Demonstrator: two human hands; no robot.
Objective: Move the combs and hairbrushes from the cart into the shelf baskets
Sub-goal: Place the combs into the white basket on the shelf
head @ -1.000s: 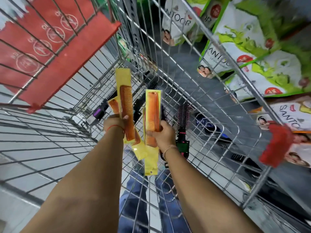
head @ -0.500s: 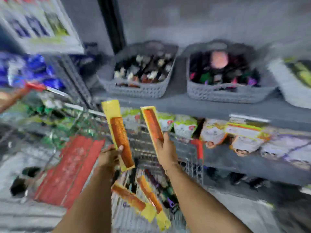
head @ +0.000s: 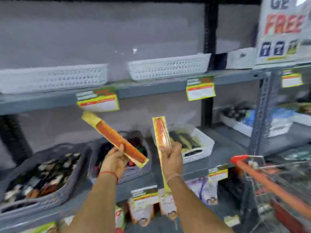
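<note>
My left hand (head: 115, 159) grips an orange comb in a yellow sleeve (head: 111, 133), tilted up to the left. An upright orange comb in a yellow sleeve (head: 160, 133) is held in my right hand (head: 172, 155). Both combs are raised in front of the middle shelf. There, two grey baskets (head: 42, 199) (head: 144, 167) hold dark hair items, and a white basket (head: 200, 148) stands to their right. Two white baskets (head: 55, 78) (head: 168, 67) sit on the upper shelf. The cart (head: 269, 180), with its red handle, is at the lower right.
Yellow and green price tags (head: 98, 100) (head: 200, 89) hang from the shelf edges. Packets of soap (head: 144, 211) fill the lower shelf. A "FREE" poster (head: 284, 29) hangs at the upper right. A perforated grey upright (head: 260, 115) stands beside the cart.
The view has swung from the cart up to the shelves. Both hands have lifted their combs out of the cart and now hold them higher, before the middle shelf baskets.
</note>
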